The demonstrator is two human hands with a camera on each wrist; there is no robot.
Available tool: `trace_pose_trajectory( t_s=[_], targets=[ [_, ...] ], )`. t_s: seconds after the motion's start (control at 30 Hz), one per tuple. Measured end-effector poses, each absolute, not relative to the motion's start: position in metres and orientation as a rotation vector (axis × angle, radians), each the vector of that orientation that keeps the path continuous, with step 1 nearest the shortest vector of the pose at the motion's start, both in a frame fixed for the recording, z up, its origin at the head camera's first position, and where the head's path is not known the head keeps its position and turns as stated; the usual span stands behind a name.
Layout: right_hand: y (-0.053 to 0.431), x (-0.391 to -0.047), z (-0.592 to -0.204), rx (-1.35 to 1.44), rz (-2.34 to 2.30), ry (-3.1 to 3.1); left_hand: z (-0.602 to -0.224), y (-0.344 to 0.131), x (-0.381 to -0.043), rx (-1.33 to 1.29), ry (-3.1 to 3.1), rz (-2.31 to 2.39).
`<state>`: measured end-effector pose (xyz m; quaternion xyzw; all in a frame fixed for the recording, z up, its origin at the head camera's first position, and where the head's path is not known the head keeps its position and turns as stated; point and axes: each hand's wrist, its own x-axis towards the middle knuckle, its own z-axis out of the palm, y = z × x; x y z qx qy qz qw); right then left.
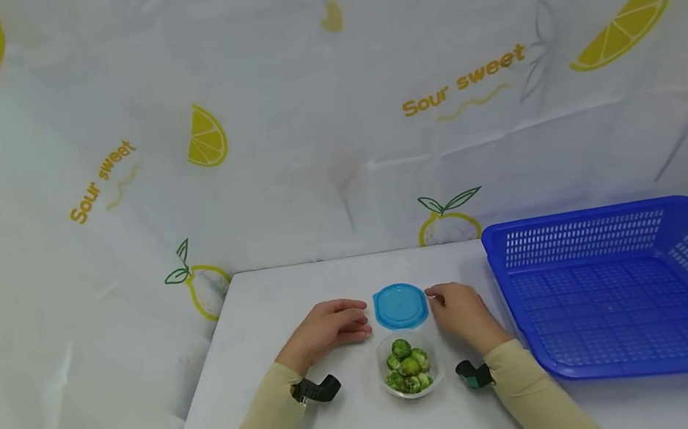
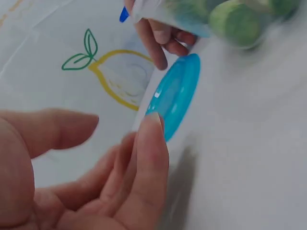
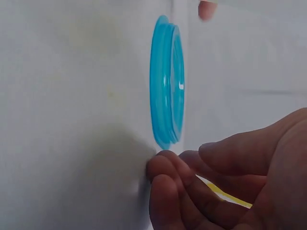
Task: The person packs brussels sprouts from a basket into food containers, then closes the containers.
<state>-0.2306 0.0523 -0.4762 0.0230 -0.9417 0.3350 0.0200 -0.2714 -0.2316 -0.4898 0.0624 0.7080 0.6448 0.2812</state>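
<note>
A round blue plastic lid (image 1: 401,306) lies flat on the white table, just beyond a clear plastic container (image 1: 411,394) of Brussels sprouts (image 1: 410,366). My left hand (image 1: 331,329) is to the left of the lid. Its thumb and fingers are apart with nothing between them, and in the left wrist view the fingertips (image 2: 154,127) overlap the lid's near edge. On the lid's other side, my right hand (image 1: 463,311) has loosely bent fingers. Its fingertips (image 3: 163,165) are at the lid's edge in the right wrist view; whether they touch it, I cannot tell. No object shows in that hand.
To the right stands a large blue plastic basket (image 1: 615,373) with slotted walls, beyond my right forearm. A white sheet printed with lemons (image 1: 205,135) hangs behind the table (image 1: 250,299) and down its left side. Dark camera mounts (image 1: 320,390) are strapped to both wrists.
</note>
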Motion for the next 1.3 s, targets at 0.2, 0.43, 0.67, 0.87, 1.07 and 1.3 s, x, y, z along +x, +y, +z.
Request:
trace_pose_trajectory(
  t_s=[0.2, 0.43, 0.67, 0.87, 1.07, 1.3],
  targets=[
    [0.045, -0.229, -0.486, 0.108, 1.061, -2.94, -0.487, -0.216, -0.28, 0.078, 1.948, 1.7],
    [0.041, -0.222, -0.481, 0.095, 1.059, -2.915, -0.478, -0.206, -0.272, 0.021, 1.979, 1.692],
    [0.041, -0.219, -0.474, 0.043, 1.129, -2.848, -0.465, -0.203, -0.265, -0.091, 1.879, 1.813],
    [0.04, -0.209, -0.465, 0.03, 1.185, -2.754, -0.454, -0.205, -0.258, -0.107, 1.837, 1.929],
    [0.033, -0.196, -0.444, 0.076, 1.274, -2.598, -0.441, -0.212, -0.248, -0.007, 1.991, 1.934],
    [0.038, -0.178, -0.421, 0.117, 1.61, -2.438, -0.424, -0.222, -0.232, 0.1, 2.058, 1.939]
  ],
)
